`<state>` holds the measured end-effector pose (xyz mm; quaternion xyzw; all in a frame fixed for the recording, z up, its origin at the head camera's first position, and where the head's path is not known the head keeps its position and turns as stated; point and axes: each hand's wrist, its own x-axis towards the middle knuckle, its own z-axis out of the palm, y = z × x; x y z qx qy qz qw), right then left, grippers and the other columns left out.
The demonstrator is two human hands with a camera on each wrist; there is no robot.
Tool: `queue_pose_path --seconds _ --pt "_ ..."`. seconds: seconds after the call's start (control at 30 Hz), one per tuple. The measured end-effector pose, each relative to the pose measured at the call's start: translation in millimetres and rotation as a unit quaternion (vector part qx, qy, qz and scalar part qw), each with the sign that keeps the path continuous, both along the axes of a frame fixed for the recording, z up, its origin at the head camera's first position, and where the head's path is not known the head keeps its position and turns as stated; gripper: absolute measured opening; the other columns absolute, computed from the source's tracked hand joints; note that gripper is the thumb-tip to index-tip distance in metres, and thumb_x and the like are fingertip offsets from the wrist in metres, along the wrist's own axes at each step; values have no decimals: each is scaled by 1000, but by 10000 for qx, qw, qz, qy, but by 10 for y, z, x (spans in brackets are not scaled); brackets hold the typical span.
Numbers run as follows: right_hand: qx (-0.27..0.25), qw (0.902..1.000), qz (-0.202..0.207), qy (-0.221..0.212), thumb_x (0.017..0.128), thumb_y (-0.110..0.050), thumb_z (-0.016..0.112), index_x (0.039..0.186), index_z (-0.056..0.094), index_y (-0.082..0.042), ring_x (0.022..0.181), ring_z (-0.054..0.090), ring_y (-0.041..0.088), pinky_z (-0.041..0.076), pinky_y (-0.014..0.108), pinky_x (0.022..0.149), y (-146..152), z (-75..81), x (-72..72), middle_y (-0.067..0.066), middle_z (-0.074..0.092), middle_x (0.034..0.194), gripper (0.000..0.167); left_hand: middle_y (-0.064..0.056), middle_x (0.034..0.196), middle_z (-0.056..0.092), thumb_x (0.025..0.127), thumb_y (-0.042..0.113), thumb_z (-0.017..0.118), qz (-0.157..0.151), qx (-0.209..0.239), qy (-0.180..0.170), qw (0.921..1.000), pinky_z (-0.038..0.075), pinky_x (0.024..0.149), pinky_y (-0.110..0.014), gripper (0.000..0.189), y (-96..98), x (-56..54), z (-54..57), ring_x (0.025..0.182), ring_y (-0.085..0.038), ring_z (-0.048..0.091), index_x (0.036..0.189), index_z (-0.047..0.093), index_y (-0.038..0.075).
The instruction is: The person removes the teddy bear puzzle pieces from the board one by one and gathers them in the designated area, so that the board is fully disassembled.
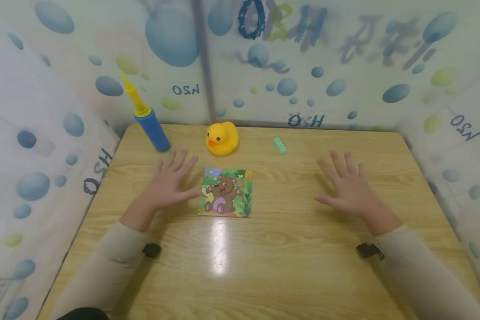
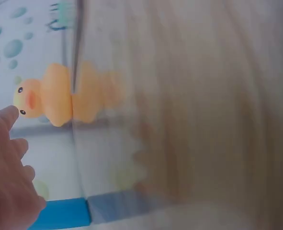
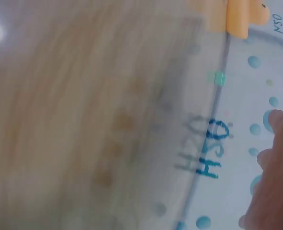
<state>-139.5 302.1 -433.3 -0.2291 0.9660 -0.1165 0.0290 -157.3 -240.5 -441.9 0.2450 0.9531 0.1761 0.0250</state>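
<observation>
Fingers spread, the left hand (image 1: 168,184) is held between the blue hand pump (image 1: 153,131) and the bear picture puzzle (image 1: 225,193), its thumb tip close to the picture's left edge. The right hand (image 1: 350,189) spreads its fingers over the right part of the table, holding nothing. Behind the picture sits a yellow rubber duck (image 1: 222,138) with an orange beak. A small mint-green studded block (image 1: 280,145) lies near the back edge, left of the right hand. In the left wrist view the duck (image 2: 55,96) and the pump's blue body (image 2: 62,214) appear beyond the left hand (image 2: 12,172).
The wooden table (image 1: 288,258) has a glossy surface that reflects light. A pale curtain (image 1: 240,71) with blue and green dots hangs behind it and along both sides. The pump stands at the back left with its yellow nozzle pointing up. Small black devices sit at both wrists.
</observation>
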Motion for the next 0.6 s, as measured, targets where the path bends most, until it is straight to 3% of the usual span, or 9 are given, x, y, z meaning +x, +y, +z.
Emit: queue_pose_path --seconds 0.17,0.23,0.33,0.47,0.6 --pt "-968 9951 47 -175 101 -50 68 171 25 -15 159 -6 55 2 84 115 -187 -92 -29 21 0 177 90 -27 173 19 96 47 74 -191 1317 -360 9905 5 120 -78 94 38 -13 -126 157 -58 6 168 30 5" --pt "-1329 9908 76 -235 102 -47 68 170 29 -11 158 -1 56 3 82 117 -280 -136 -48 25 5 176 86 -25 173 23 96 41 75 -200 1555 -614 9857 3 122 -75 92 43 0 -202 158 -56 5 167 31 3" --pt "-1852 9820 158 -331 103 -40 66 167 34 -7 158 3 58 3 78 120 -430 -179 -76 29 11 174 78 -20 173 26 94 40 77 -74 1542 -984 9831 -2 124 -70 93 53 58 -295 160 -50 0 168 31 5" --pt "-2375 9695 -35 -606 103 -30 68 162 41 -5 159 6 53 3 72 124 -608 -209 -107 27 21 173 70 -12 176 23 86 53 85 94 1289 -1083 9857 -6 125 -68 108 78 112 -340 162 -44 -4 169 30 13" --pt "-2322 9701 -470 -532 97 -32 77 147 58 -1 157 21 50 12 65 127 -754 -329 -115 25 41 164 62 -5 178 19 75 60 92 208 1234 -1138 9856 -6 124 -69 122 82 123 -376 163 -41 -7 171 28 20"
